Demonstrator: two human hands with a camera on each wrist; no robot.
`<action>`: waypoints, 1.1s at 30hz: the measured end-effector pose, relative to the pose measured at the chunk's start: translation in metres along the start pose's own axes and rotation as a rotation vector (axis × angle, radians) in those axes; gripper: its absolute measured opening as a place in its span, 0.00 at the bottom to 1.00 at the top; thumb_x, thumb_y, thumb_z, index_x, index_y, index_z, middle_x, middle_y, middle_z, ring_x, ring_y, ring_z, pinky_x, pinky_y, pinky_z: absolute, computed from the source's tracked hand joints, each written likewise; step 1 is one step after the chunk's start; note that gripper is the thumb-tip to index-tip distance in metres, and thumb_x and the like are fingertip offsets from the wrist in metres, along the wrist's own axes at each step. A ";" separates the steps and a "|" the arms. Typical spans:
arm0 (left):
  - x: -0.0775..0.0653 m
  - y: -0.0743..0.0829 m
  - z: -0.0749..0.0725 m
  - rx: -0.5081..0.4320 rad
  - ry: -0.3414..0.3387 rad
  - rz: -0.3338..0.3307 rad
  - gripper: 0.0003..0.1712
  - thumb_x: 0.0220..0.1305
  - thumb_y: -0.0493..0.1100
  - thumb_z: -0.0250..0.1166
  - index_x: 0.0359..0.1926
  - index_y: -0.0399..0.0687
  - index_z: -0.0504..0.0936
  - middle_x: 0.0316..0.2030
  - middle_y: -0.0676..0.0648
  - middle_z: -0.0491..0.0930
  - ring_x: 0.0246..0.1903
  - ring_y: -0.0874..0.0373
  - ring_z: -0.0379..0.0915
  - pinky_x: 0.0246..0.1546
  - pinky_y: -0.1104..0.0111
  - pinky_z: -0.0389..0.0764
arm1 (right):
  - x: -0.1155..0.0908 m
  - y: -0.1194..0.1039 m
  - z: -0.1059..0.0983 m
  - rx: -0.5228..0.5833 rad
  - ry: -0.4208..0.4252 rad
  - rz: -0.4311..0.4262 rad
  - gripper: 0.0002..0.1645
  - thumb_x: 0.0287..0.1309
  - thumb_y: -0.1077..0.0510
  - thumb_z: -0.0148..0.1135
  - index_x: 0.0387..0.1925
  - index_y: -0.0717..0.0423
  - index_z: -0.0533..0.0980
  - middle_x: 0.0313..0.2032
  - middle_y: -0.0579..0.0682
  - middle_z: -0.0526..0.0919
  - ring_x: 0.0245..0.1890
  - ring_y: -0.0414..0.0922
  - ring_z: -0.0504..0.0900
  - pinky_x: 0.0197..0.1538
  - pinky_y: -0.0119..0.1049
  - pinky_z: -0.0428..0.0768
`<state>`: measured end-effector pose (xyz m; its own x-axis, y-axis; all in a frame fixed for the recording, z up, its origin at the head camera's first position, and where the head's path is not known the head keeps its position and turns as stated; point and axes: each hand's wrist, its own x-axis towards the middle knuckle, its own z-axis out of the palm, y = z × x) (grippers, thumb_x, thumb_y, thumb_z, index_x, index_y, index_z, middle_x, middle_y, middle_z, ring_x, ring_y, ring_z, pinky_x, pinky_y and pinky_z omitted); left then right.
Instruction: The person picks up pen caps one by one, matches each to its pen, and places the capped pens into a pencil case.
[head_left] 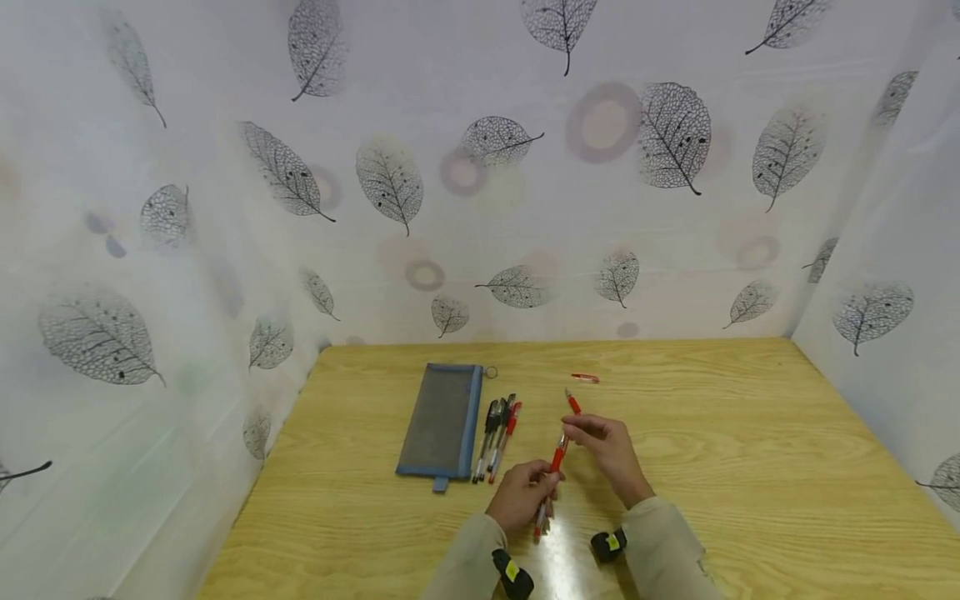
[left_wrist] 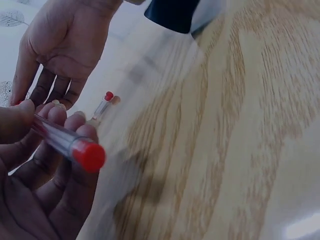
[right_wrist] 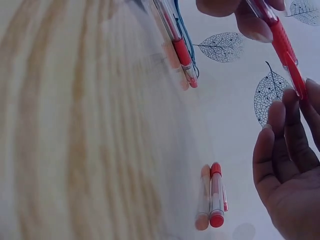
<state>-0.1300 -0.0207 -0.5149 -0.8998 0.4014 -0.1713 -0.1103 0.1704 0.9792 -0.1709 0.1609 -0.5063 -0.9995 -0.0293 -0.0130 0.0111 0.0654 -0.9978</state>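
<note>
My left hand (head_left: 521, 496) grips a red gel pen (head_left: 557, 460) by its clear barrel, tilted above the table. In the left wrist view its red end plug (left_wrist: 89, 155) points toward the camera. At the pen's other end, the thumb and fingertips of my right hand (head_left: 609, 450) pinch the tip end, where a red clip (right_wrist: 296, 77) lies along the ribbed red grip. How far the cap covers the tip is hidden. Just beyond the right hand, an uncapped red pen (head_left: 573, 402) lies partly hidden on the table. Farther back rests a loose red cap (head_left: 585, 377).
Several black pens (head_left: 491, 425) and a red pen (head_left: 510, 429) lie in a row left of the hands. Beside them is a grey mesh pouch (head_left: 441, 421) with blue edging. A leaf-patterned curtain (head_left: 517, 208) encloses the wood-grain table (head_left: 750, 467) at the back and sides.
</note>
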 end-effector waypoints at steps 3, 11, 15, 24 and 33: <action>0.000 0.002 0.001 -0.051 -0.014 -0.021 0.14 0.72 0.41 0.54 0.46 0.35 0.80 0.25 0.48 0.80 0.18 0.62 0.75 0.19 0.71 0.76 | -0.001 0.000 0.001 0.009 -0.007 -0.010 0.24 0.59 0.56 0.66 0.49 0.73 0.77 0.41 0.59 0.84 0.39 0.40 0.82 0.48 0.41 0.79; -0.001 0.010 0.008 -0.170 -0.019 -0.104 0.13 0.73 0.36 0.52 0.47 0.30 0.78 0.24 0.48 0.77 0.18 0.60 0.77 0.22 0.65 0.81 | -0.005 -0.003 0.003 0.050 0.012 -0.041 0.23 0.59 0.58 0.67 0.46 0.76 0.76 0.37 0.53 0.85 0.38 0.41 0.82 0.46 0.33 0.79; -0.002 0.013 0.011 -0.205 0.010 -0.125 0.12 0.72 0.34 0.52 0.46 0.28 0.78 0.22 0.47 0.74 0.16 0.59 0.74 0.19 0.67 0.79 | -0.005 -0.006 0.003 0.074 -0.006 -0.064 0.22 0.58 0.60 0.66 0.45 0.78 0.75 0.34 0.49 0.84 0.37 0.41 0.82 0.47 0.32 0.78; -0.007 0.017 0.015 -0.316 0.002 -0.164 0.11 0.70 0.32 0.52 0.45 0.25 0.77 0.21 0.49 0.74 0.15 0.60 0.71 0.19 0.71 0.76 | -0.009 -0.007 0.004 0.133 -0.056 -0.099 0.16 0.57 0.63 0.66 0.38 0.77 0.76 0.34 0.55 0.85 0.35 0.41 0.82 0.47 0.33 0.78; -0.015 0.017 0.019 -0.387 -0.038 -0.168 0.12 0.71 0.33 0.52 0.47 0.25 0.75 0.23 0.49 0.75 0.18 0.61 0.72 0.21 0.70 0.78 | -0.013 0.001 0.002 0.233 -0.170 -0.148 0.06 0.60 0.67 0.62 0.33 0.55 0.82 0.29 0.42 0.85 0.33 0.39 0.83 0.46 0.32 0.78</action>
<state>-0.1105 -0.0062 -0.4976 -0.8403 0.4312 -0.3285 -0.4109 -0.1115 0.9048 -0.1575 0.1592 -0.5073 -0.9716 -0.1886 0.1427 -0.1082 -0.1820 -0.9773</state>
